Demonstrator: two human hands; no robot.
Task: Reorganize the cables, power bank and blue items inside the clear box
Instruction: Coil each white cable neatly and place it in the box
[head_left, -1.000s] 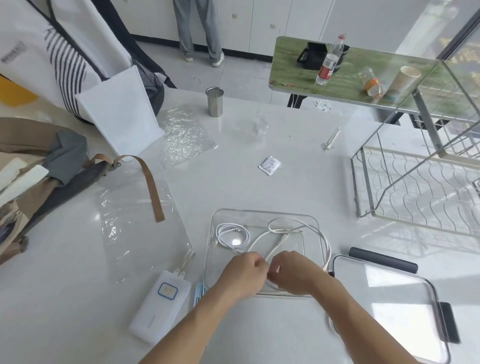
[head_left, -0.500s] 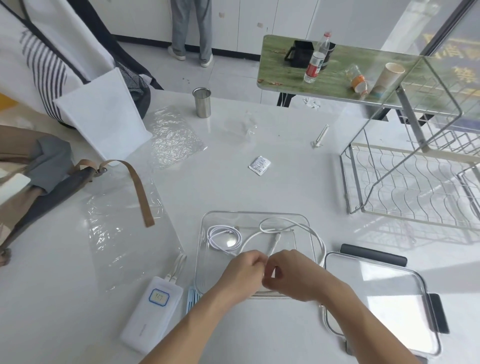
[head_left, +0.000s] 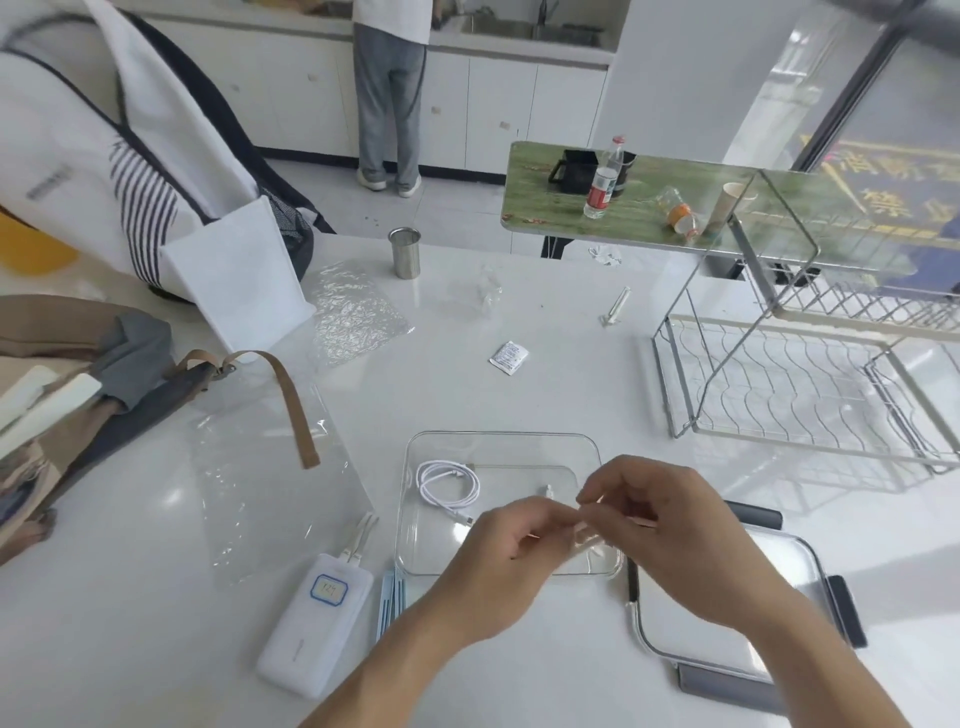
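Head view, left hand (head_left: 501, 558) and right hand (head_left: 662, 527) raised over clear box (head_left: 498, 441), fingers of both pinching white cable (head_left: 582, 538)

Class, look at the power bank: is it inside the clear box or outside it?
Outside. The power bank lies flat on the white table, left of the clear box, with the blue items between them.

Clear box (head_left: 498, 441): far half open from above; coiled white cable (head_left: 448, 486) occupies its left end. Both hands crowd the near rim. Power bank (head_left: 317, 623) and blue items (head_left: 389, 597) flank the left side, lid (head_left: 727, 597) the right. Wire rack (head_left: 805, 395) blocks far right.
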